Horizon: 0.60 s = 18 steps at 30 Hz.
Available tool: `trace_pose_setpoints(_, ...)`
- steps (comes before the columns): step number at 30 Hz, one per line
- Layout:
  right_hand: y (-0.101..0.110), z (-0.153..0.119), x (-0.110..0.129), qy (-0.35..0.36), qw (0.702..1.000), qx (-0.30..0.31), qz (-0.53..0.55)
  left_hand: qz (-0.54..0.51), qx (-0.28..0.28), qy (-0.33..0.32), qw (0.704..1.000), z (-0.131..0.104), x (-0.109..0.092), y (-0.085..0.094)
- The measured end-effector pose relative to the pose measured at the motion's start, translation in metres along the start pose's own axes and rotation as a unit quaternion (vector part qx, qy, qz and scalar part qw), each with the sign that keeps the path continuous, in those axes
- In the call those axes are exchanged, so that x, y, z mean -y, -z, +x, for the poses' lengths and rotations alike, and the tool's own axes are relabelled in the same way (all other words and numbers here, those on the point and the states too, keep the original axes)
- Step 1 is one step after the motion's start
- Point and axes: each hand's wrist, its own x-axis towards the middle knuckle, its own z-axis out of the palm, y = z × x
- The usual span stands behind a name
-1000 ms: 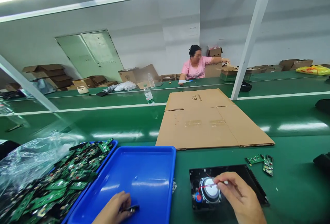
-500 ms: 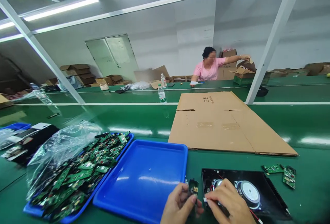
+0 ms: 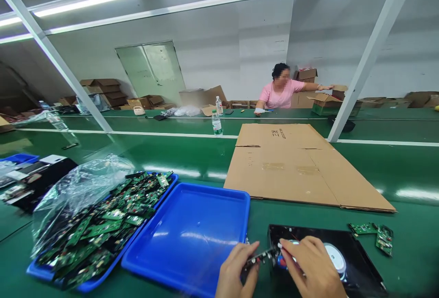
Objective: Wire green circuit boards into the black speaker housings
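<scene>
Near the bottom centre, my left hand [image 3: 236, 271] pinches a small circuit board [image 3: 262, 257], now seen edge-on. My right hand [image 3: 310, 263] grips a small white connector [image 3: 280, 246] between thumb and fingertips, close to the board's right end; whether the two are joined I cannot tell. Beneath my right hand lies a black speaker housing [image 3: 365, 266] with a round silver speaker [image 3: 334, 259] showing beside the knuckles. My right hand hides part of the housing and its wires.
A blue tray [image 3: 192, 225] is left of my hands, beside another tray [image 3: 91, 285] heaped with circuit boards [image 3: 103, 227] and plastic film. Flat cardboard [image 3: 291, 170] lies ahead. Two loose boards [image 3: 384, 241] rest at right. A person [image 3: 279, 90] sits across the bench.
The board in my left hand has turned from showing its face to edge-on. My right hand has moved slightly up and right, bringing the white connector near the board's end.
</scene>
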Motion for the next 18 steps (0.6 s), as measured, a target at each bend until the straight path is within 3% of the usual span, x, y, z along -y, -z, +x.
trace_pose_setpoints(3,0.007,0.001,-0.008,-0.006,0.999,0.004,-0.037,-0.009,-0.042,0.03,0.999,-0.001,0.003,0.001)
trace_pose_setpoints(6,0.007,0.002,-0.009,0.004,0.999,0.007,-0.046,-0.019,-0.038,0.038,0.998,-0.002,0.004,-0.003)
trace_pose_setpoints(13,-0.015,0.006,0.02,0.034,0.996,-0.081,-0.029,0.028,-0.13,-0.129,0.983,-0.004,-0.003,-0.026)
trace_pose_setpoints(16,-0.017,0.007,0.025,0.029,0.996,-0.084,-0.029,0.044,-0.156,-0.206,0.965,-0.004,-0.004,-0.032)
trace_pose_setpoints(18,-0.016,0.007,0.026,0.027,0.996,-0.08,-0.029,0.06,-0.16,-0.215,0.962,-0.005,-0.003,-0.033)
